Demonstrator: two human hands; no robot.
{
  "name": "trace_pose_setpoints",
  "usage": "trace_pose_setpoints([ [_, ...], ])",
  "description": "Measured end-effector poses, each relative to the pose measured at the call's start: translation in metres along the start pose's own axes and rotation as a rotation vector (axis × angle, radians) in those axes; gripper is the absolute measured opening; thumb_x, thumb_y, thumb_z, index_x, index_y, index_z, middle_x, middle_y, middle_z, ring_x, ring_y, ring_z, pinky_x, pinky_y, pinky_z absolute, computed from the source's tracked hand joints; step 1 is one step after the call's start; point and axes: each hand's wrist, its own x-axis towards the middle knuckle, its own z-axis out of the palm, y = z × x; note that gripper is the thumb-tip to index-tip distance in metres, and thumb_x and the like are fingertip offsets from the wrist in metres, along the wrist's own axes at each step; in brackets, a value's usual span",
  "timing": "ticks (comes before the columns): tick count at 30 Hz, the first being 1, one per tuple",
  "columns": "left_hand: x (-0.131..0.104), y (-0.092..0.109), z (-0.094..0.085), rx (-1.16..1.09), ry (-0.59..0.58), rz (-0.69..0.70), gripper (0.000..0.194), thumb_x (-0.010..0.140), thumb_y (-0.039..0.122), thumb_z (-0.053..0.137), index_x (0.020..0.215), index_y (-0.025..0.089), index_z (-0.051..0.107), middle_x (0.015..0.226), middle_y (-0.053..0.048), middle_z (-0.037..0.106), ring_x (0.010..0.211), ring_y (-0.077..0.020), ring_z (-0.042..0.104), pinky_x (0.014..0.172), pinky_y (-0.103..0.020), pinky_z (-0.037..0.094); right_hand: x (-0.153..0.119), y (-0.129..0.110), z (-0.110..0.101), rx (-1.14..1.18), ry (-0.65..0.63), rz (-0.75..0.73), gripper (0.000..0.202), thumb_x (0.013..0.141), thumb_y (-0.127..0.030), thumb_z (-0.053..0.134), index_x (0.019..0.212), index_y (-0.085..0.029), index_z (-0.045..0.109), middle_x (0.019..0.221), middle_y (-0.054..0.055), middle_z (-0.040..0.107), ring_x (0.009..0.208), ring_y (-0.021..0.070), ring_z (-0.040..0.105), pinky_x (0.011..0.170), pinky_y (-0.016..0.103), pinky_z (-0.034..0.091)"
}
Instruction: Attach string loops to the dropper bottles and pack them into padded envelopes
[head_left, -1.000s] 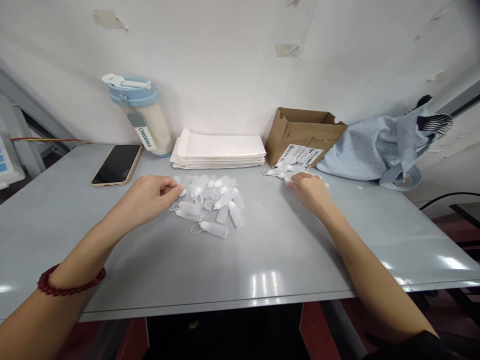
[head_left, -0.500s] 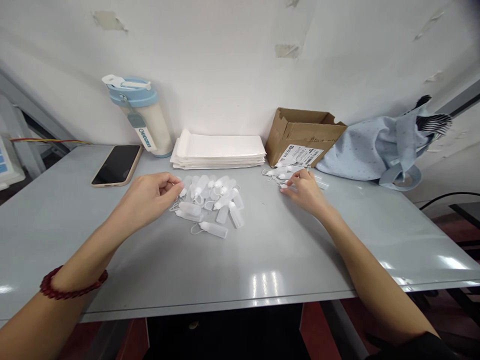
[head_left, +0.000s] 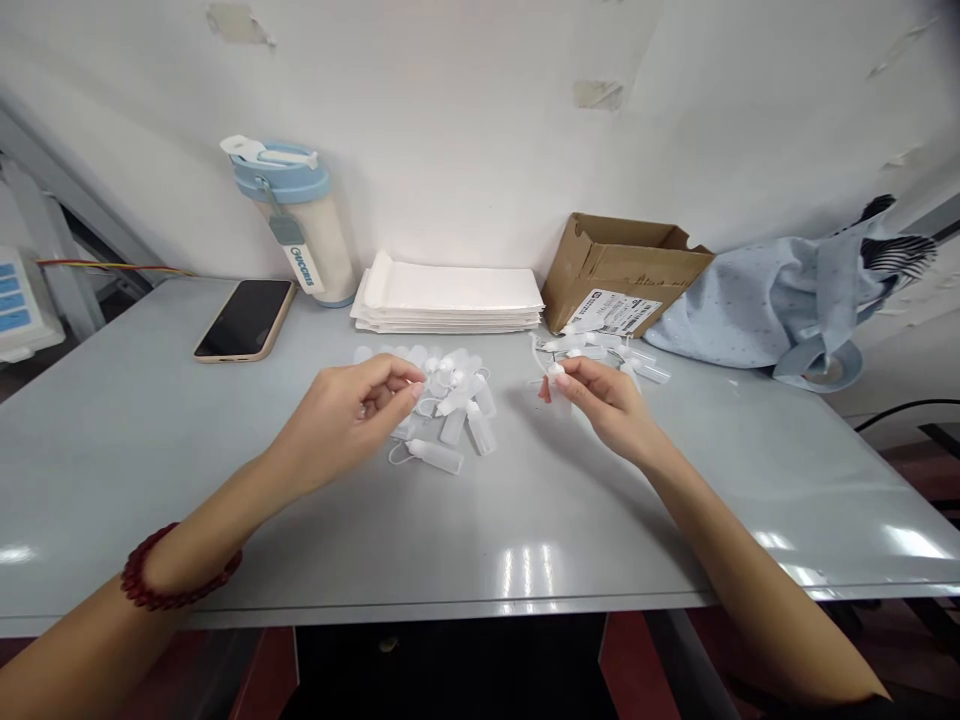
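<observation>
Several small translucent plastic dropper bottles (head_left: 455,385) with looped cap straps lie in a heap on the grey table. One of them (head_left: 436,456) lies apart at the heap's front. My left hand (head_left: 360,410) hovers over the heap's left side, thumb and fingertips pinched together, with nothing visible between them; it hides part of the heap. At the right, my right hand (head_left: 607,400) holds a dropper bottle (head_left: 556,374) by its neck, raised off the table, its strap showing. Behind that hand lies a second group of such bottles (head_left: 645,367).
A cardboard box (head_left: 630,275) and a light blue cloth bag (head_left: 765,300) stand behind the right group. Against the wall lie stacked white envelopes (head_left: 450,295). A cream bottle with a blue lid (head_left: 319,240) and a phone (head_left: 244,320) are at the left.
My left hand has moved right across the heap. My right hand has lifted a dropper bottle from the right group and brought it slightly left and nearer. The view has shifted slightly.
</observation>
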Motion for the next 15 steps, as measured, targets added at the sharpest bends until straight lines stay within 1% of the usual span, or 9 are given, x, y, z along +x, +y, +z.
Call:
trace_pose_setpoints([
  [3,-0.003,0.004,0.005,-0.057,-0.094,0.044,0.026,0.087,0.037,0.052,0.103,0.019,0.062,0.069,0.002,0.062,0.061,-0.0106,0.056,0.057,-0.020,0.045,-0.007,-0.012,0.007,0.169,-0.093,0.008,0.025,0.093,-0.038,0.045,0.086,-0.018,0.058,0.079,0.002,0.064,0.074,0.0139,0.056,0.068,0.026,0.040],
  [5,-0.006,0.006,0.009,-0.105,-0.162,0.064,0.031,0.088,0.039,0.051,0.109,0.018,0.060,0.067,0.002,0.061,0.060,-0.0107,0.056,0.057,-0.021,0.046,-0.010,-0.016,0.013,0.198,-0.141,-0.002,0.023,0.093,-0.037,0.046,0.086,-0.018,0.058,0.078,0.002,0.063,0.073,0.0136,0.055,0.067,0.026,0.040],
  [7,-0.008,0.008,0.012,-0.144,-0.198,0.090,0.034,0.088,0.040,0.050,0.112,0.018,0.060,0.069,0.002,0.062,0.060,-0.0105,0.057,0.056,-0.021,0.046,-0.013,-0.020,0.017,0.191,-0.183,-0.014,0.022,0.093,-0.036,0.048,0.087,-0.018,0.059,0.077,0.001,0.062,0.072,0.0133,0.054,0.066,0.026,0.039],
  [10,-0.010,0.011,0.015,-0.167,-0.218,0.117,0.033,0.089,0.040,0.049,0.112,0.018,0.060,0.074,0.001,0.063,0.061,-0.0099,0.058,0.054,-0.019,0.044,-0.016,-0.024,0.023,0.160,-0.230,-0.006,0.019,0.091,-0.034,0.050,0.086,-0.018,0.060,0.076,0.001,0.061,0.072,0.0132,0.054,0.064,0.025,0.039],
  [12,-0.010,0.012,0.016,-0.172,-0.226,0.118,0.031,0.090,0.039,0.049,0.111,0.019,0.060,0.071,0.003,0.062,0.059,-0.0090,0.057,0.053,-0.018,0.044,-0.017,-0.026,0.024,0.146,-0.264,0.003,0.018,0.090,-0.033,0.051,0.086,-0.018,0.061,0.077,0.001,0.063,0.072,0.0131,0.055,0.064,0.025,0.040],
  [15,-0.009,0.013,0.016,-0.184,-0.208,0.105,0.026,0.090,0.038,0.049,0.103,0.019,0.062,0.066,0.004,0.059,0.055,-0.0078,0.054,0.053,-0.018,0.043,-0.018,-0.028,0.026,0.133,-0.302,0.006,0.019,0.090,-0.034,0.053,0.086,-0.018,0.061,0.078,0.000,0.064,0.072,0.0127,0.055,0.065,0.024,0.040],
])
